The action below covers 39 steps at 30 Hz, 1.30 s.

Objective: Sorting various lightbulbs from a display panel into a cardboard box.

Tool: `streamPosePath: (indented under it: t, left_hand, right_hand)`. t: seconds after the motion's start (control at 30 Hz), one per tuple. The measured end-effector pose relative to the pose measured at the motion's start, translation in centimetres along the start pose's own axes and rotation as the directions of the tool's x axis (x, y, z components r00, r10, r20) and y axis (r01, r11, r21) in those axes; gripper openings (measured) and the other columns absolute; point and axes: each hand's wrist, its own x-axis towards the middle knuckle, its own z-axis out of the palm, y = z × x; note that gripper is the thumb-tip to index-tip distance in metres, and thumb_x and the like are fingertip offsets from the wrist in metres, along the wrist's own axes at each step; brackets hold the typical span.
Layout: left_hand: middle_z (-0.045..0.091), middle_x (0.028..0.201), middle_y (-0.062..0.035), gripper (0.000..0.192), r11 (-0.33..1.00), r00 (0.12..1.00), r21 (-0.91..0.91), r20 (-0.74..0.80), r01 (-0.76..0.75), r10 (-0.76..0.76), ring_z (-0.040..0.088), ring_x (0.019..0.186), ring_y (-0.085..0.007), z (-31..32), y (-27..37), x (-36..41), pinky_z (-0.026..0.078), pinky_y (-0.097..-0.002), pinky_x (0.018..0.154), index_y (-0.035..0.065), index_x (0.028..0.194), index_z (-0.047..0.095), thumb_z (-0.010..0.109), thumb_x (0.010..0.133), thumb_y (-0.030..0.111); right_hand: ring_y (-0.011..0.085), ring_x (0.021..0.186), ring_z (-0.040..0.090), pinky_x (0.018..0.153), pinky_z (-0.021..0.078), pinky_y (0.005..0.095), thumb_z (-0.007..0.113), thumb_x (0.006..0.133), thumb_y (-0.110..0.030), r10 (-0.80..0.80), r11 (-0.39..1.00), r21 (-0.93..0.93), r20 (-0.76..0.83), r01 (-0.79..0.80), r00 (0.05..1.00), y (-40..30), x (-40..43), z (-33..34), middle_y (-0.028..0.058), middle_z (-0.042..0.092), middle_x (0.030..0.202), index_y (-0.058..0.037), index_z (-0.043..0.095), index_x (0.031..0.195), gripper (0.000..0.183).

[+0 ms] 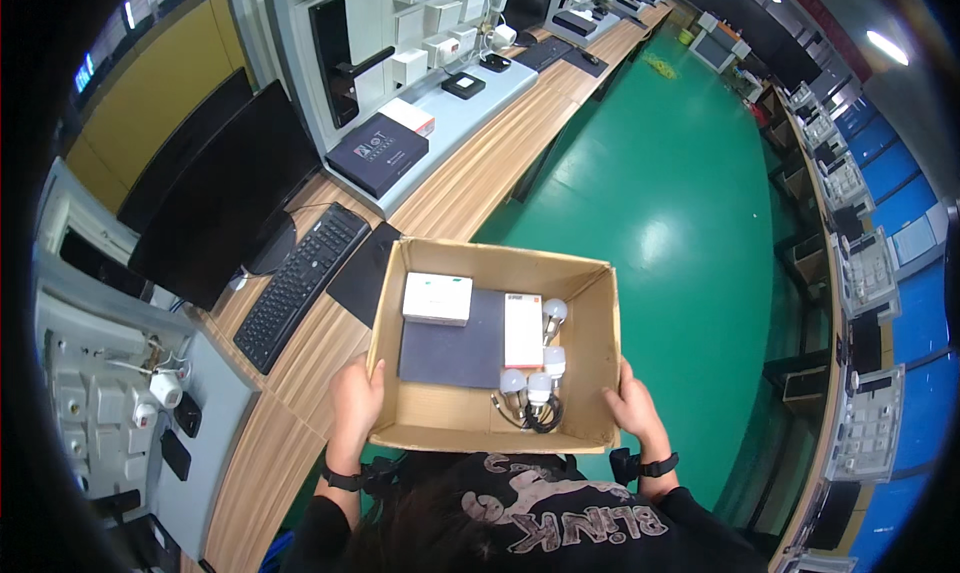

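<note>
I hold an open cardboard box [435, 415] in front of me by its two short sides. My left hand [358, 394] grips the left wall, thumb over the rim. On the opposite wall, my right hand [634, 400] has its thumb on the rim as well. Inside lies a flat dark box [450, 355], with a small white box [437, 300] on its upper left part. A narrow white box [523, 329] is at its right edge. Several light bulbs [538, 387] and a coiled black cable [551, 419] fill the right side.
To the left, a long wooden bench [480, 186] carries a monitor [225, 190], a keyboard [304, 284], a mouse pad [367, 273] and a display panel with a door lock [337, 62]. A dark box [377, 153] sits on its ledge. Green floor [675, 220] stretches right towards another bench row [832, 288].
</note>
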Motion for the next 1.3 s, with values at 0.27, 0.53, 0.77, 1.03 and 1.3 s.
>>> streamPosePath:
  t: [0.27, 0.53, 0.77, 1.03, 1.3]
  left_hand:
    - [0.061, 0.077, -0.0223, 0.021, 0.996, 0.996, -0.026, -0.021, -0.083, 0.082, 0.059, 0.076, -0.0390, 4.5, 6.1, 8.0, 0.046, -0.0449, 0.067, -0.0005, 0.088, 0.063, 0.057, 0.084, 0.019]
    - [0.061, 0.079, -0.0205, 0.022, 0.999, 0.995, 0.040, -0.101, -0.012, 0.016, 0.058, 0.078, -0.0390, 8.9, 12.7, 14.8, 0.046, -0.0455, 0.069, 0.0008, 0.088, 0.062, 0.056, 0.084, 0.022]
    - [0.061, 0.080, -0.0217, 0.026, 0.981, 0.957, 0.030, -0.229, 0.191, -0.179, 0.058, 0.079, -0.0389, 11.4, 19.3, 19.3, 0.046, -0.0456, 0.068, -0.0004, 0.086, 0.061, 0.055, 0.085, 0.025]
    - [0.061, 0.076, -0.0228, 0.028, 0.900, 0.859, -0.018, -0.289, 0.436, -0.422, 0.059, 0.076, -0.0400, 12.7, 22.0, 25.0, 0.046, -0.0465, 0.067, -0.0014, 0.085, 0.060, 0.056, 0.085, 0.026]
    - [0.061, 0.078, -0.0227, 0.028, 0.830, 0.765, -0.056, -0.358, 0.555, -0.535, 0.060, 0.075, -0.0398, 14.0, 22.5, 30.4, 0.047, -0.0465, 0.066, -0.0002, 0.089, 0.062, 0.056, 0.085, 0.026]
  right_hand:
    - [0.0421, 0.097, 0.057, 0.082, 0.0455, 0.0438, 0.053, 0.080, -0.013, 0.047, 0.998, 0.038, -0.055, -0.045, 0.997, 3.1, 6.4, -5.2, 0.0289, 0.058, 0.101, 0.0032, 0.025, 0.135, 0.063]
    - [0.0425, 0.100, 0.055, 0.085, 0.0439, 0.0433, 0.053, 0.080, -0.012, -0.111, 0.988, 0.106, 0.008, 0.109, 0.994, 8.2, 19.7, -10.5, 0.0294, 0.058, 0.104, 0.0016, 0.025, 0.135, 0.063]
    - [0.0335, 0.106, 0.057, 0.090, 0.0431, 0.0355, 0.052, 0.080, -0.003, -0.242, 0.964, 0.140, 0.120, 0.225, 0.963, 8.4, 34.8, -18.7, 0.0247, 0.058, 0.112, 0.0013, 0.031, 0.134, 0.058]
    - [0.0396, 0.106, 0.054, 0.090, 0.0419, 0.0410, 0.050, 0.080, -0.008, -0.436, 0.899, 0.133, 0.343, 0.416, 0.832, 4.8, 51.3, -21.1, 0.0271, 0.056, 0.113, 0.0005, 0.028, 0.135, 0.060]
    - [0.0395, 0.109, 0.052, 0.092, 0.0408, 0.0394, 0.051, 0.081, -0.011, -0.495, 0.850, 0.072, 0.445, 0.522, 0.746, 2.1, 63.0, -19.4, 0.0279, 0.054, 0.115, 0.0020, 0.024, 0.137, 0.063]
